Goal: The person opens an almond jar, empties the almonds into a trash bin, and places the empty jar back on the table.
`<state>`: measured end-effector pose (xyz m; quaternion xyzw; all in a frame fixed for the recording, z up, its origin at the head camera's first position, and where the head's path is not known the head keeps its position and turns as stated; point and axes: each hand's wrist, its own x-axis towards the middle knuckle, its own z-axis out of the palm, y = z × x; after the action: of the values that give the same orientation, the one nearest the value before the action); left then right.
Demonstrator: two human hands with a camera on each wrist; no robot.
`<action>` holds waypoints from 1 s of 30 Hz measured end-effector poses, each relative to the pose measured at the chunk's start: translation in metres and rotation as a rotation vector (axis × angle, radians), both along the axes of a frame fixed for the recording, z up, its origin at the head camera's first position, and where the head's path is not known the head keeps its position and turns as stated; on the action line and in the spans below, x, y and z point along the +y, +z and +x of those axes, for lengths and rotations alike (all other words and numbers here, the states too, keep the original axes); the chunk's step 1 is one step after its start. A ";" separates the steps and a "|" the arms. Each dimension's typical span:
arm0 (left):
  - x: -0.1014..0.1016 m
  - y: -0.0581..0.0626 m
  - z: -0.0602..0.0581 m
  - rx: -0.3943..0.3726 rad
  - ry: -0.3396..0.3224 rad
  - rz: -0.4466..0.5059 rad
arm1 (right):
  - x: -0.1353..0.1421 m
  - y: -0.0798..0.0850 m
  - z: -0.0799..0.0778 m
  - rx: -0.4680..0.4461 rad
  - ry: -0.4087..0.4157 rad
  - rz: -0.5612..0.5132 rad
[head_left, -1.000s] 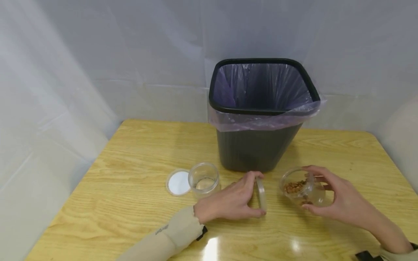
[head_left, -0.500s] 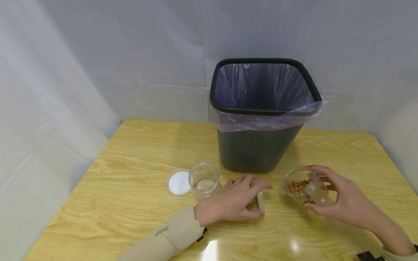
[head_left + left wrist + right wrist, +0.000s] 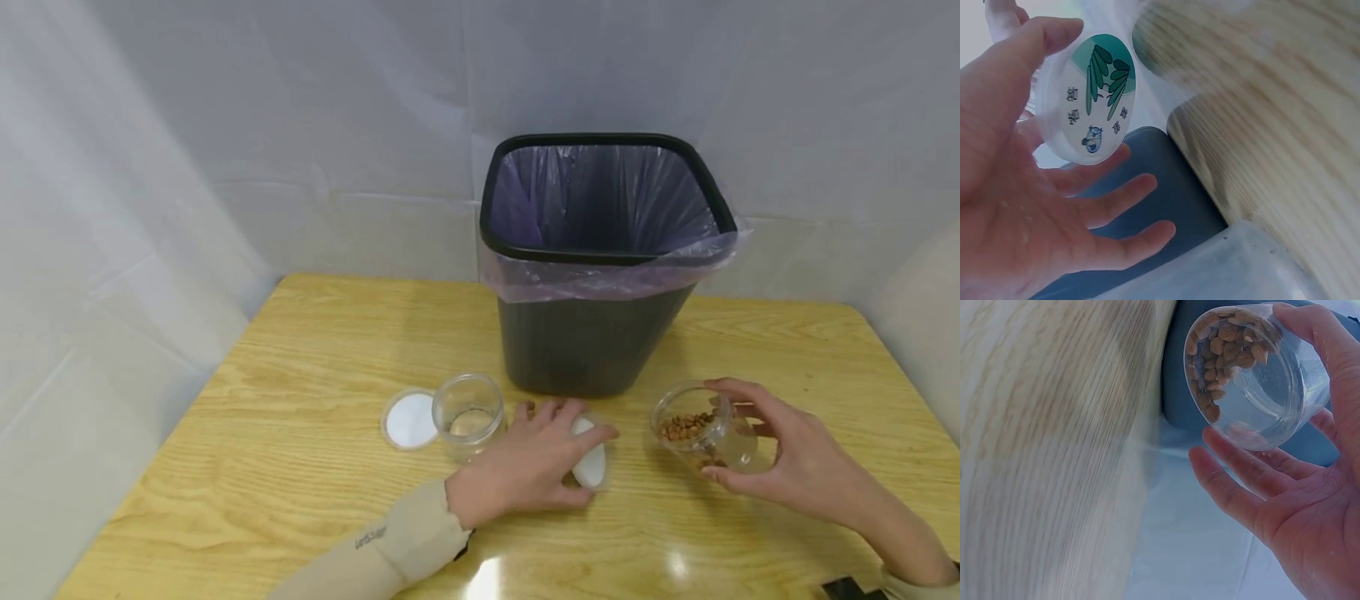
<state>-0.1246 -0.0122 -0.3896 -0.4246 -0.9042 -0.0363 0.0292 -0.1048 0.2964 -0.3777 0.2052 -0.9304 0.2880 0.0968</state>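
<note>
My left hand (image 3: 521,462), fingers spread, is beside a round lid (image 3: 590,462). The lid leans with its white inner face partly upward in the head view. Its printed side, with green leaves and small characters, faces the palm in the left wrist view, between thumb and index finger. My right hand (image 3: 787,450) grips a clear jar (image 3: 1272,419) by its side, thumb and fingers around it. That jar is tilted, its open mouth toward the left hand, with several almonds (image 3: 686,427) gathered along its lower side.
A second clear jar (image 3: 468,417) stands open just left of my left hand. Beside it lies another lid (image 3: 409,421), white face up. Behind the hands stands a black bin (image 3: 577,342) with a purple liner (image 3: 570,283). All rest on a wooden table (image 3: 315,358).
The lid at my left hand has tipped from upright to leaning, showing its white face. My left fingers have spread off it. The right hand and jar have shifted slightly rightward.
</note>
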 end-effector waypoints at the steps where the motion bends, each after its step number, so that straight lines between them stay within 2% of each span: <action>1: 0.001 -0.001 0.000 0.011 0.002 -0.012 | 0.000 0.000 0.000 0.001 -0.001 0.000; 7: 0.004 -0.005 0.001 0.056 0.020 -0.057 | 0.003 0.000 0.001 -0.008 0.003 -0.009; 12: 0.007 -0.009 0.003 0.064 0.035 -0.079 | 0.003 0.000 0.001 0.003 0.000 -0.024; 22: 0.011 -0.010 0.005 -0.010 0.100 -0.155 | 0.005 0.000 0.001 0.011 0.005 -0.063; 26: 0.009 -0.008 0.007 -0.037 0.094 -0.148 | 0.007 0.000 0.002 0.010 -0.001 -0.086; 30: 0.008 -0.005 0.008 -0.059 0.060 -0.144 | 0.008 0.001 0.002 0.029 -0.010 -0.098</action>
<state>-0.1164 -0.0044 -0.3948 -0.3973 -0.9171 0.0175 -0.0269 -0.1025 0.3049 -0.3771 0.1996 -0.9148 0.3296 0.1215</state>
